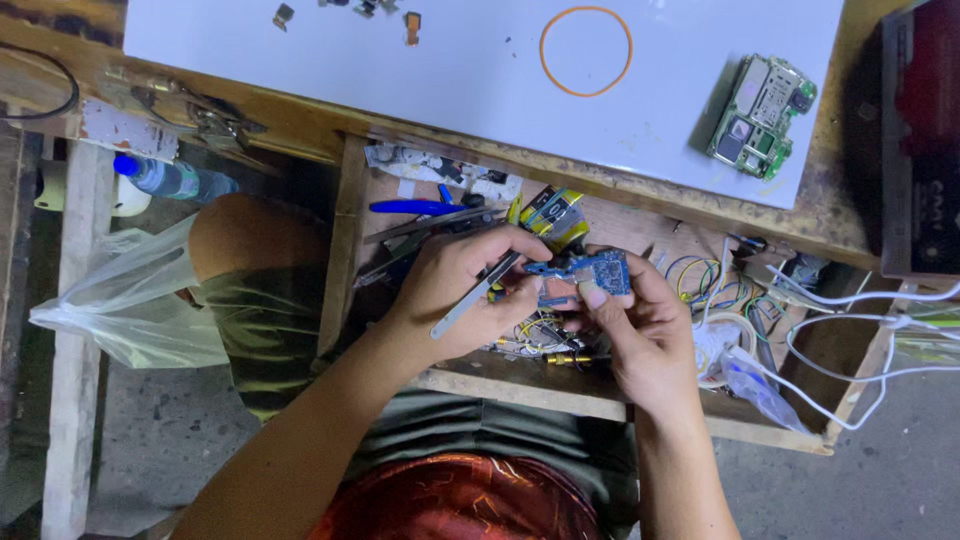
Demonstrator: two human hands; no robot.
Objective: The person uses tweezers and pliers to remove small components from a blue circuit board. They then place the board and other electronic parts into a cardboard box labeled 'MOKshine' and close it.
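My left hand (455, 290) grips a pair of metal tweezers (474, 298), whose tips point toward a small blue circuit board (590, 271). My right hand (640, 325) pinches that blue board between thumb and fingers, holding it above an open wooden drawer (520, 390). Both hands meet over the drawer's middle, close together.
The drawer holds blue-handled pliers (415, 207), a yellow-wrapped part (556, 215), coloured wire loops (700, 280), tape and white cables (860, 340). On the white sheet (400, 70) above lie a green phone board (762, 116), an orange rubber band (586, 51) and small parts. A plastic bag (130, 300) and bottle (170, 178) sit left.
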